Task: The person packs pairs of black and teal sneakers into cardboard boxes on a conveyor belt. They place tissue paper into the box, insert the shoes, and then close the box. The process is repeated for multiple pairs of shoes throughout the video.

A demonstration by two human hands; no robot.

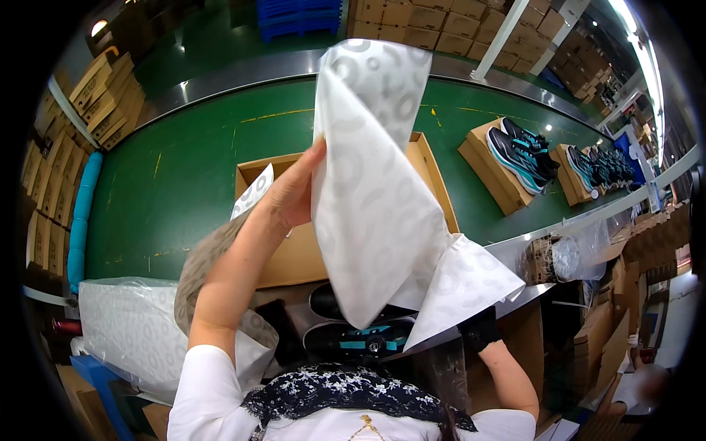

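A large white sheet of wrapping paper (pixel 375 184), printed with grey rings, hangs raised and creased in front of me. My left hand (pixel 298 191) pinches its left edge, with the thumb in front. My right hand (pixel 479 329), in a black glove, is low at the right beside the paper's lower corner. The paper hides its fingers. Behind the sheet, an open cardboard shoebox (pixel 290 261) rests on the green belt, with another piece of patterned paper (pixel 254 191) at its left side. Close to me lies a black and teal shoe (pixel 359 338), with a second dark shoe partly covered by the paper.
Shoes on cardboard boxes (pixel 496 165) line the right of the green conveyor belt (pixel 184 176). A plastic-wrapped stack of patterned paper (pixel 132 331) is at my left. Stacked cartons (pixel 110 99) stand at the far left. A person (pixel 636 389) is at the lower right.
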